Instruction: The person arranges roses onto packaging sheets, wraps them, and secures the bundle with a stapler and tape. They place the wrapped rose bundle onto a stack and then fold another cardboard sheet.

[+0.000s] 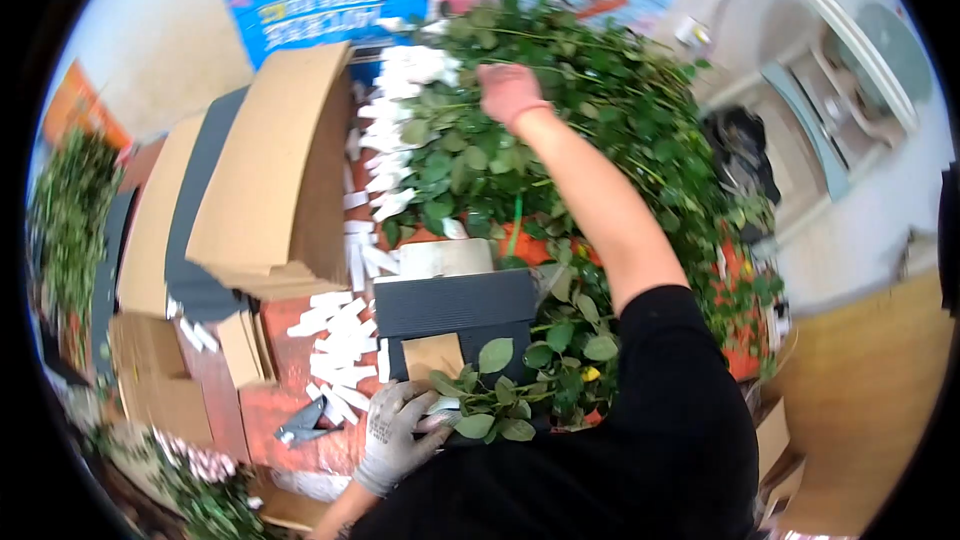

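My left hand, in a pale grey glove, is at the front edge of the table. Its fingers curl around a leafy rose stem, whose leaves spread to the right over a dark corrugated sheet. A small brown cardboard piece lies on that sheet. Farther back, my right hand, in a pink glove, reaches over a large pile of leafy stems. Its fingers look closed, and leaves hide what is in them. White-sleeved flower heads line the pile's left side.
Tall folded cardboard stands left of the pile. Loose white sleeves and a grey-handled cutting tool lie on the red tabletop. Pink flowers sit at the lower left. A white chair-like frame is at right.
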{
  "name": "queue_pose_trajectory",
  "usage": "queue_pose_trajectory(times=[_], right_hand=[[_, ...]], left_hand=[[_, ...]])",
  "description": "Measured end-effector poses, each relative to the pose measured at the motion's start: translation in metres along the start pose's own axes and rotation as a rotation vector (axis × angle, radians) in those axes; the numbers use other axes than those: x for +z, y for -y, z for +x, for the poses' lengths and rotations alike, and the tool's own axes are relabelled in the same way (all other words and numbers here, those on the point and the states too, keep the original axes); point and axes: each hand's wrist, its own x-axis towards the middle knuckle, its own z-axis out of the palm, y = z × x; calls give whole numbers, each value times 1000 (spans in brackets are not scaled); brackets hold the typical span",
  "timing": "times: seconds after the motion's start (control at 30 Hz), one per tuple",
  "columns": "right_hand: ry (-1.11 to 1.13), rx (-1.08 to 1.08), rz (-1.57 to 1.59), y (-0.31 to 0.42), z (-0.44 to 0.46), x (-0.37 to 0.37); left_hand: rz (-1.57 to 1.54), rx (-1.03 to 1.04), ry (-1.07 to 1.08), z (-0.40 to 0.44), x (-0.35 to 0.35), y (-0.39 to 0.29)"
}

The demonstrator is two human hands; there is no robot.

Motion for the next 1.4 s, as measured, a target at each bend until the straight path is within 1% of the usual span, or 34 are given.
queue_pose_trajectory(times=[0.07, 0.1, 0.17, 0.2, 0.23, 0.27, 0.3, 0.33, 0.37, 0.4, 0.43, 0.47, 0.5, 0.53, 0.6, 0.63, 0.67, 0.73, 0.8, 0.87, 0.9, 0.93, 0.97, 1.0, 1.03, 1.07, 1.1, 1.13, 1.17, 1.2, 1.27, 1.33, 1.37, 1.4], right_hand=[[-4, -12, -61, -1, 1, 7], [6, 10, -66, -8, -11, 0], [-175, -2, -62, -11, -26, -28], [-377, -42, -146, -29, -20, -19], [-187, 82, -145, -27, -42, -70], [-226, 122, -86, -43, -51, -92], [-257, 185, -52, -49, -73, -135], [-600, 128, 15, -93, -64, -119], [-550, 201, 59, -109, -83, -156], [-613, 220, -31, -153, -87, -165], [-789, 264, -573, -169, -105, -184], [-558, 343, -287, -187, -122, -222], [-780, 291, -94, -228, -135, -244], [-720, 529, 147, -221, -152, -276], [-925, 441, 2, -225, -174, -324], [-1122, 353, -104, -244, -176, -339], [-1125, 427, 10, -228, -184, -356], [-1255, 331, -84, -178, -175, -368], [-1224, 238, -206, -175, -132, -351], [-1409, -137, -1043, -249, -25, -296], [-1112, 54, -712, -154, -37, -276], [-789, 152, -919, -187, 12, -240], [-512, 175, -724, -142, 20, -211], [-740, -98, -604, -116, 27, -169], [-388, -27, -321, -65, 25, -156], [-566, -231, -256, -46, 31, -110], [-12, -175, -10, -23, 43, -99], [-53, -203, -27, -23, 63, -51], [168, -101, 40, -20, 71, -36], [248, -79, 55, -18, 71, -33], [262, -33, 91, -21, 71, -22], [171, -26, 12, -25, 71, -23], [125, -27, 100, -36, 69, -27], [18, 2, 133, -47, 63, -36]], left_hand=[[-20, 15, 49, 2, 1, -1], [-20, 4, 38, 1, 2, -2], [-15, 1, 11, 1, 2, -3], [-22, 4, 9, 2, 2, -4], [-20, 5, 12, 3, 1, -5], [-18, 3, 17, 2, 0, -5], [-12, 26, -2, 1, 1, -4], [-17, 16, -6, 2, 0, -4], [-19, 19, -2, 3, -1, -5], [-24, 23, 1, 2, -2, -5], [-32, 12, -5, 0, -2, -5], [-29, 6, 9, -1, -2, -6], [-25, 2, 15, -1, -2, -6], [-17, 0, 14, 0, -3, -5], [-20, -30, 17, 0, 0, -1], [-33, -22, 13, -1, -1, -1], [-45, -14, 12, -2, -2, -1], [-57, -25, 21, -2, 0, 2], [-65, -39, 30, -3, -1, 3], [-84, -44, 39, -1, -1, 2], [-68, -35, 32, 0, -4, -1], [-65, -50, 23, 0, -4, -2], [-81, -47, 16, -1, -4, -2], [-94, -36, 5, 1, -4, 0], [-101, -65, 46, 1, -5, 1], [-99, -71, 40, 2, -4, 1], [-92, -57, 33, 2, -4, 2], [-83, -43, 28, 2, -4, 2], [-62, -30, 33, 3, -5, 2], [-55, -38, 26, 2, -4, 3], [-93, -39, 16, 0, -2, 6], [-99, -39, 8, 1, -3, 5], [-97, -37, 5, 3, -4, 4], [-97, -35, 4, 3, -4, 3]])
